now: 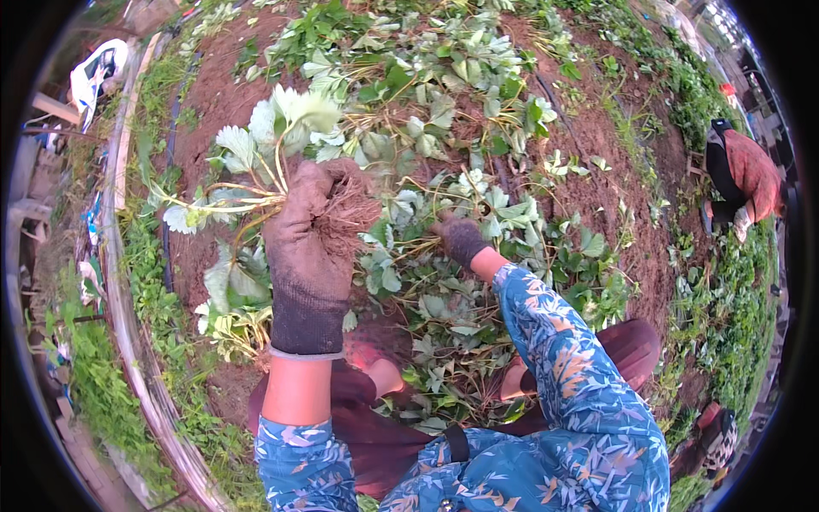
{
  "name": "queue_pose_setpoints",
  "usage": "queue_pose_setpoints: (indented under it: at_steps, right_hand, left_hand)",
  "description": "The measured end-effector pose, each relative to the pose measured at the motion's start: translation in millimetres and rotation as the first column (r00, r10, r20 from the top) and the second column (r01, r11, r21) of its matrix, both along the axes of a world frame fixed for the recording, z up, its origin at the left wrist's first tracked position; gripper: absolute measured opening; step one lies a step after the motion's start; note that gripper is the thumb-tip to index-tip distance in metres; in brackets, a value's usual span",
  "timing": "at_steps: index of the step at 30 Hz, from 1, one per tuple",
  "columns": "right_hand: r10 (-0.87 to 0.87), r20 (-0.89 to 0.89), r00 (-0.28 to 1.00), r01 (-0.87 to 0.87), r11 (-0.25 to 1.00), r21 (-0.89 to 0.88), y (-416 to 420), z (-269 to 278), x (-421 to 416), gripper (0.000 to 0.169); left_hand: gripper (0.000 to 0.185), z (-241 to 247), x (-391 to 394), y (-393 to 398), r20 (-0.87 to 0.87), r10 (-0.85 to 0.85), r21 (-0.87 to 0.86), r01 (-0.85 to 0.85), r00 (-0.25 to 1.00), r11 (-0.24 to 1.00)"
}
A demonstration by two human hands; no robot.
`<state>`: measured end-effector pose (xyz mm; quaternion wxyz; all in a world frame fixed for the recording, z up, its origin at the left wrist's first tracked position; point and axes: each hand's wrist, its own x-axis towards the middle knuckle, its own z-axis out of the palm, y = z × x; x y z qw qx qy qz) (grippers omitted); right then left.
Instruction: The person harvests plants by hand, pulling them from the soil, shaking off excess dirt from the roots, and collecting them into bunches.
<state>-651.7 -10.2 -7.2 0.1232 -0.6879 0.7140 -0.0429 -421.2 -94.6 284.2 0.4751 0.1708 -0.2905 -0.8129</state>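
Note:
My left hand (307,237), in a soil-stained dark work glove, is raised and closed around the crown of an uprooted strawberry plant. Its leafy stems (256,198) fan out to the left, and the fibrous root ball (349,208) sticks out on the right of the fist. Lower and to the right, my right hand (464,238), also gloved, reaches down among strawberry plants (390,256) lying on the ground. Stems run up to its fingertips, which are blurred and partly hidden, so its grip does not show.
Pulled strawberry plants (435,70) cover the reddish soil (211,121) ahead. More leaves lie between my feet (384,377). Along the left runs a pale border rail (128,307). A person (742,166) bends over at the right; another person (713,435) is lower right.

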Motion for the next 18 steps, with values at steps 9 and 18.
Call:
queue_pose_setpoints:
  at_steps: [9,18]
  right_hand:
    - [-0.274,0.322,0.906,0.325,0.938,-0.117,-2,34,-1,0.022]
    - [-0.083,0.928,0.364,0.521,0.844,-0.129,18,191,-16,0.024]
  left_hand:
    - [0.023,-6,-5,13,0.233,0.059,0.093,-0.083,0.971,0.992]
    - [0.008,0,-40,50,0.435,-0.076,0.144,0.014,0.897,0.99]
